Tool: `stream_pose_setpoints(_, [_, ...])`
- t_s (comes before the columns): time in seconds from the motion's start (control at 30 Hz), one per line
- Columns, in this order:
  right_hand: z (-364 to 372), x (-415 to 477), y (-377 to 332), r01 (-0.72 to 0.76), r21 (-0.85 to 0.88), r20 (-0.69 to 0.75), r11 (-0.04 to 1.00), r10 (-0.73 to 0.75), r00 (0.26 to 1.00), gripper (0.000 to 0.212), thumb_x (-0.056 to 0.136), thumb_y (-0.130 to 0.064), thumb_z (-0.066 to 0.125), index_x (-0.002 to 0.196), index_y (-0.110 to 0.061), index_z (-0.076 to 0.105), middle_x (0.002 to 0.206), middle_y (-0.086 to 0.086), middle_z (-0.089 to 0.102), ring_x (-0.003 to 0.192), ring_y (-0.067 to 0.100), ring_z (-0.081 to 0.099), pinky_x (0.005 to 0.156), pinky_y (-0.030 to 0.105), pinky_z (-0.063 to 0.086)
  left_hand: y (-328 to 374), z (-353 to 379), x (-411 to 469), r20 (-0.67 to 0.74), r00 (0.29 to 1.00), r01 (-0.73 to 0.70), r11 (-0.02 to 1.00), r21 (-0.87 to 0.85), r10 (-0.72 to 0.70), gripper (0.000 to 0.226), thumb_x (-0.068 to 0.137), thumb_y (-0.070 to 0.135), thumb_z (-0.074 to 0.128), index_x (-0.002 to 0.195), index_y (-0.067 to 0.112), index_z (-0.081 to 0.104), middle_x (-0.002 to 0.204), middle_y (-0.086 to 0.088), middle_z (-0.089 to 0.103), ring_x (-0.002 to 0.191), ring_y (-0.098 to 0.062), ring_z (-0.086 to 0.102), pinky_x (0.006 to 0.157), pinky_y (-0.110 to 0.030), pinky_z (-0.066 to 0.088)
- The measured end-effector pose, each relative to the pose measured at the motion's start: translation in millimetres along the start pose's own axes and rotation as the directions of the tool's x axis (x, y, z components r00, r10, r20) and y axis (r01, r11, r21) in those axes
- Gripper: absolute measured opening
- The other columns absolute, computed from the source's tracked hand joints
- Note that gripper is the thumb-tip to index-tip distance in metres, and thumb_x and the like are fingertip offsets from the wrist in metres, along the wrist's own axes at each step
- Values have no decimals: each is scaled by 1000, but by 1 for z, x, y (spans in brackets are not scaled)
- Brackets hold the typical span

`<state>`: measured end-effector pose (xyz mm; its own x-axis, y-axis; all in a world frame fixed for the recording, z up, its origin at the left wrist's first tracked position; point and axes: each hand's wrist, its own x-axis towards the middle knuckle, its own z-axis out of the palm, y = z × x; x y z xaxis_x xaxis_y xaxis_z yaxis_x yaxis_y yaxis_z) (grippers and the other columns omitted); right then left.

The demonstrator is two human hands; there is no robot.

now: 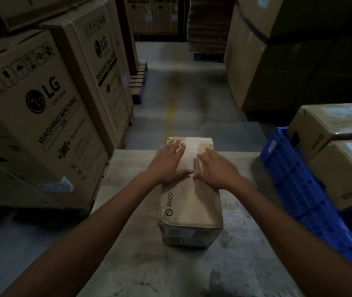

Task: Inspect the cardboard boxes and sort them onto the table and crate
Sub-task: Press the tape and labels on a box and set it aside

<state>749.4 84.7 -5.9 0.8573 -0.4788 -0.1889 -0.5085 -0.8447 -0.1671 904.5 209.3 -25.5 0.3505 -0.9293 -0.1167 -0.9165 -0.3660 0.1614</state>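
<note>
- Inspecting: left hand (166,162) and right hand (216,171) lay spread fingers (176,145) atop the cardboard box (191,204) on the bench (128,236).
- Next likely needs gripping its sides; crate (294,183) sits right of fingers.

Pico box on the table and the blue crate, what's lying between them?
Only bare table separates the Pico box from the blue crate in the head view; the right forearm crosses above it.

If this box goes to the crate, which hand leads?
Likely right: the crate stands on that side, nearer the right hand than the left hand. Both lie flat on the box.
</note>
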Motion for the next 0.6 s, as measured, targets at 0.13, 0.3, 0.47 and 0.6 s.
stream_pose_setpoints(0.13, [12,12,2,16,5,45,1000,-16,999,65,106,-50,36,162,-24,15,170,9,2,157,26,2,122,44,19,-8,12,10,39,999,18,1000,-6,-18,91,93,73,33,160,18,7,168,-7,-1,154,-23,-1,123,-50,8])
stream_pose_setpoints(0.3, [15,15,10,6,-15,37,1000,-6,999,66,103,-57,37,160,-31,18,170,6,6,156,25,5,123,52,20,-13,12,17,-4,1000,-19,998,53,20,89,90,77,34,157,21,19,166,-5,11,152,-25,13,118,-56,21])
stream_pose_setpoints(0.47, [-9,35,9,14,-12,64,1000,-13,998,69,93,-65,49,153,-32,35,163,8,27,148,31,28,116,53,32,-15,-1,35,-72,997,-14,1000,24,16,79,90,71,44,151,22,33,154,-9,34,140,-31,34,110,-51,34])
stream_pose_setpoints(0.6, [-2,55,13,8,0,101,1000,-8,995,69,103,-57,37,161,-26,17,170,8,2,156,29,1,124,51,17,-7,7,47,-30,998,47,999,18,-47,69,101,57,32,158,20,18,167,-8,10,153,-26,9,121,-55,16])
